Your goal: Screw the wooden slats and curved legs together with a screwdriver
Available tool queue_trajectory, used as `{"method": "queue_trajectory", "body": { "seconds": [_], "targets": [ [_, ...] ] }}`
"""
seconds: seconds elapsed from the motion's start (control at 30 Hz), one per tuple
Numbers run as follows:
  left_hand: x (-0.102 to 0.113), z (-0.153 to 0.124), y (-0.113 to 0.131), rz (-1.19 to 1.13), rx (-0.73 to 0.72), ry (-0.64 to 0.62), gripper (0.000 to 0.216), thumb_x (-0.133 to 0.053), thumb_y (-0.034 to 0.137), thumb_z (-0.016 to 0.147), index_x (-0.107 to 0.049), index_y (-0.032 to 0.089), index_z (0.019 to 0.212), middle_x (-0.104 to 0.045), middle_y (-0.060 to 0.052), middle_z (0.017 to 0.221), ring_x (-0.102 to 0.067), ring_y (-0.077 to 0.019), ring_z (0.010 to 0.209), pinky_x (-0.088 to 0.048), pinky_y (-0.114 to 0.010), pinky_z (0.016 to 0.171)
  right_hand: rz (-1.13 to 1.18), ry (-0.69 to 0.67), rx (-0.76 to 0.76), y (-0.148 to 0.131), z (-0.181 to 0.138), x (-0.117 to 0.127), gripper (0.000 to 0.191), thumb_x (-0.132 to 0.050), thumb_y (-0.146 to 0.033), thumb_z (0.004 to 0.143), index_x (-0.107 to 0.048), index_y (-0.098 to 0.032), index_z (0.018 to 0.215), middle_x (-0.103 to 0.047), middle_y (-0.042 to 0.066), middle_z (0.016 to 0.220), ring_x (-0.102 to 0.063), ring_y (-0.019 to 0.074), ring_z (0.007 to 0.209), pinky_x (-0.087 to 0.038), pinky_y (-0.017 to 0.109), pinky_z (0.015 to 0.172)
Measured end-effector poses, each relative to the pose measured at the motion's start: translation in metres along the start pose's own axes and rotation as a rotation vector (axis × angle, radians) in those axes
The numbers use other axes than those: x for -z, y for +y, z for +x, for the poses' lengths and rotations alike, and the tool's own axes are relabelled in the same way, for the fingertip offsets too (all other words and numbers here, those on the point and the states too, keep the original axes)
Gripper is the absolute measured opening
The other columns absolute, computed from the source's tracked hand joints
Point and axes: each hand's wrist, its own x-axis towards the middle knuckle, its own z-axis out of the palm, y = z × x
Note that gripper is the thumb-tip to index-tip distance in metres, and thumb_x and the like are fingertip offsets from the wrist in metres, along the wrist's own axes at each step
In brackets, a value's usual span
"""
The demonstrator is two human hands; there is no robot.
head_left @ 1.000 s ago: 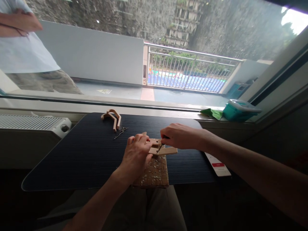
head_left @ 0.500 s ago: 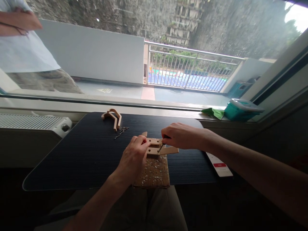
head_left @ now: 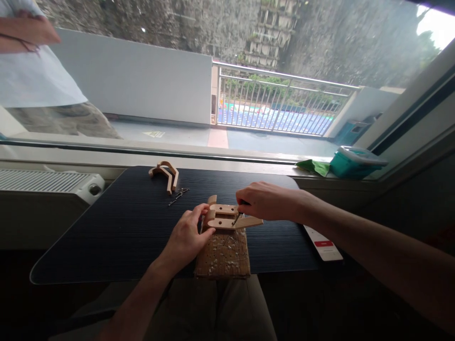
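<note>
Two pale wooden pieces with dark round holes lie side by side on a worn brown block [head_left: 223, 258]. The nearer wooden piece [head_left: 249, 222] is crossed by the thin dark shaft of what looks like a screwdriver [head_left: 237, 217], its tip at a hole. My right hand [head_left: 258, 200] is closed round the tool's handle, mostly hidden by the fingers. At the left end, my left hand [head_left: 188, 230] grips the wooden pieces, thumb on the near side and fingers on the far side. Partly behind my fingers, the farther wooden piece [head_left: 226, 209] shows.
Two curved wooden hooks [head_left: 170, 176] and several loose screws [head_left: 178, 196] lie on the dark table [head_left: 106, 237]. A phone [head_left: 324, 244] rests at the right edge. A teal box [head_left: 355, 163] and green cloth [head_left: 313, 166] sit on the sill. Outside stands a person [head_left: 39, 78].
My left hand has shifted left and down, its thumb and fingers now spread round the pieces' left end, uncovering it. My right hand and the tool stay nearly in place.
</note>
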Motion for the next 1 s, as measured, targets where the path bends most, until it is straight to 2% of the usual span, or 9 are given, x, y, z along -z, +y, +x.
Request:
{"method": "queue_trajectory", "body": {
  "seconds": [0.07,0.13,0.27,0.33,0.43,0.53,0.67,0.8,1.0],
  "targets": [
    [-0.006,-0.001,-0.008,-0.021,-0.003,-0.008,0.050,-0.062,0.021,0.072,-0.049,0.018,0.120,-0.059,-0.005,0.099,-0.057,-0.0205,0.094,-0.047,-0.037,0.088,0.006,-0.002,-0.001,-0.001,0.001,0.000,0.026,-0.040,-0.026,0.085,-0.064,-0.015,0.085,-0.062,0.005,0.073,-0.043,0.0106,0.057,-0.027,0.024,0.051],
    [-0.008,-0.003,-0.011,-0.025,-0.051,0.043,0.049,-0.062,0.021,0.072,-0.049,0.018,0.119,-0.059,-0.006,0.100,-0.057,-0.0204,0.093,-0.047,-0.037,0.086,0.018,-0.001,0.002,-0.001,0.001,0.001,0.025,-0.039,-0.026,0.085,-0.063,-0.017,0.086,-0.062,0.004,0.072,-0.043,0.0107,0.056,-0.027,0.024,0.051],
    [-0.007,-0.016,0.000,0.063,-0.222,0.338,0.028,-0.061,0.024,0.076,-0.056,0.017,0.102,-0.059,-0.007,0.097,-0.054,-0.0217,0.092,-0.045,-0.039,0.084,0.026,0.010,0.025,0.000,0.001,0.000,0.021,-0.046,-0.022,0.077,-0.061,-0.018,0.090,-0.062,0.004,0.077,-0.046,0.0118,0.061,-0.027,0.024,0.053],
    [-0.008,-0.026,0.011,0.125,-0.304,0.403,0.014,-0.058,0.023,0.079,-0.061,0.018,0.092,-0.059,-0.005,0.087,-0.054,-0.0204,0.085,-0.043,-0.038,0.079,0.023,0.015,0.040,0.001,0.002,-0.001,0.023,-0.046,-0.019,0.074,-0.061,-0.018,0.091,-0.062,0.004,0.078,-0.047,0.0123,0.063,-0.028,0.024,0.054],
    [-0.018,-0.039,0.026,0.134,-0.405,0.270,0.012,-0.054,0.017,0.082,-0.063,0.021,0.088,-0.062,-0.004,0.086,-0.055,-0.0192,0.086,-0.043,-0.036,0.077,0.031,0.019,0.048,0.002,0.002,-0.002,0.024,-0.045,-0.018,0.074,-0.061,-0.018,0.091,-0.063,0.004,0.079,-0.049,0.0128,0.064,-0.029,0.024,0.056],
    [-0.030,-0.043,0.035,0.171,-0.410,0.150,0.023,-0.051,0.016,0.082,-0.062,0.018,0.103,-0.063,-0.007,0.104,-0.054,-0.0222,0.100,-0.045,-0.039,0.086,0.043,-0.004,0.028,0.002,0.002,-0.001,0.024,-0.045,-0.019,0.075,-0.062,-0.018,0.092,-0.064,0.005,0.081,-0.051,0.0131,0.066,-0.030,0.025,0.056],
    [-0.042,-0.040,0.037,0.253,-0.389,0.046,0.040,-0.054,0.023,0.082,-0.054,0.010,0.119,-0.053,-0.013,0.128,-0.043,-0.0284,0.120,-0.037,-0.048,0.102,0.029,-0.028,0.015,0.001,0.001,0.001,0.023,-0.045,-0.019,0.075,-0.062,-0.018,0.091,-0.065,0.006,0.081,-0.053,0.0142,0.067,-0.031,0.025,0.057],
    [-0.050,-0.034,0.038,0.291,-0.346,0.005,0.051,-0.054,0.033,0.083,-0.049,0.007,0.126,-0.048,-0.016,0.133,-0.038,-0.0306,0.126,-0.032,-0.051,0.106,0.031,-0.014,0.022,0.001,0.000,0.000,0.024,-0.044,-0.019,0.075,-0.061,-0.019,0.092,-0.065,0.005,0.082,-0.053,0.0152,0.068,-0.031,0.026,0.057],
    [-0.055,-0.030,0.042,0.288,-0.312,0.024,0.048,-0.048,0.038,0.087,-0.050,0.012,0.126,-0.051,-0.012,0.130,-0.041,-0.0283,0.124,-0.028,-0.049,0.109,0.017,-0.023,0.004,0.001,0.002,0.000,0.029,-0.045,-0.021,0.076,-0.056,-0.019,0.102,-0.065,0.006,0.083,-0.054,0.0158,0.068,-0.031,0.025,0.055]
  ]
}}
